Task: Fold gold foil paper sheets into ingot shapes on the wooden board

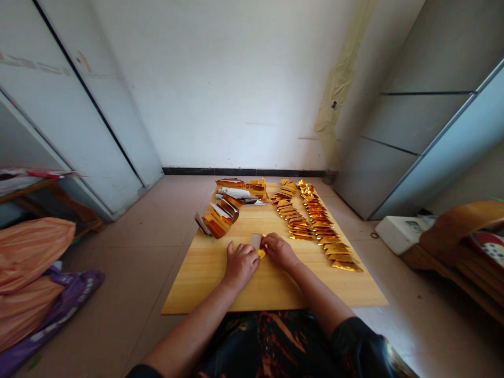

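Head view looks down on two bare forearms reaching over a pale wooden board (220, 286) laid on a tiled floor (157, 226). Both hands sit close together near the middle of the board, with a small strip of gold foil paper (256, 241), its whitish back upward and a gold tip showing below, between them. The right hand (279, 251) pinches the strip from the side, fingers bent around it, while the left hand (241, 265) is curled with its fingertips at the strip's near end, though its grip is hard to make out at this distance. Beyond the right hand lie two slanting rows of small gold foil pieces (318, 226), overlapping like shingles, and the nearer end of the longer row almost reaches the board's right edge. Beyond the left hand, a heap of curled gold-and-white foil sheets (222, 212) lies toward the far end of the board. Orange plastic bags (27, 262) and a purple bag (59, 310) sit on the floor to the left, and a white box (401, 233) sits to the right
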### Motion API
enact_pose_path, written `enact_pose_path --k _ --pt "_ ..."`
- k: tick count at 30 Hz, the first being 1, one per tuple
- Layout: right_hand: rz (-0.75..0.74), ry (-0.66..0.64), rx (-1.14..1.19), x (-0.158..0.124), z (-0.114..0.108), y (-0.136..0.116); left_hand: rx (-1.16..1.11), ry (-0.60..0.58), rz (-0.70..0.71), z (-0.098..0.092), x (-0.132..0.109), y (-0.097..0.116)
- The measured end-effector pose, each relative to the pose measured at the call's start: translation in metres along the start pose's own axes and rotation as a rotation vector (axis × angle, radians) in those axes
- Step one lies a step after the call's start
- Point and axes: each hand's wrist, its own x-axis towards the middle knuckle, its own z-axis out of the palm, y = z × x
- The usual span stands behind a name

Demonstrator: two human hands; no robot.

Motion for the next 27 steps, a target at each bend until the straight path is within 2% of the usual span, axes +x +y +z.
enact_pose_path --k 4,8,14,20,27 --pt "-0.09 -0.049 -0.274 -0.008 -0.012 -0.009 0.024 0.001 0.033 -0.002 0.006 -0.005" --pt "-0.098 -0.078 -0.369 -0.016 -0.019 -0.023 0.043 0.002 0.107 -0.006 0.012 -0.021" --pt "-0.131 -0.124 -0.343 -0.024 -0.012 -0.04 0.094 -0.028 0.212 -0.006 0.017 -0.036" --pt "-0.131 -0.153 -0.312 -0.025 -0.009 -0.036 0.123 -0.007 0.258 -0.002 0.015 -0.033" --pt "-0.175 -0.109 -0.261 -0.025 -0.008 -0.026 0.054 -0.158 0.234 -0.007 0.021 -0.033"
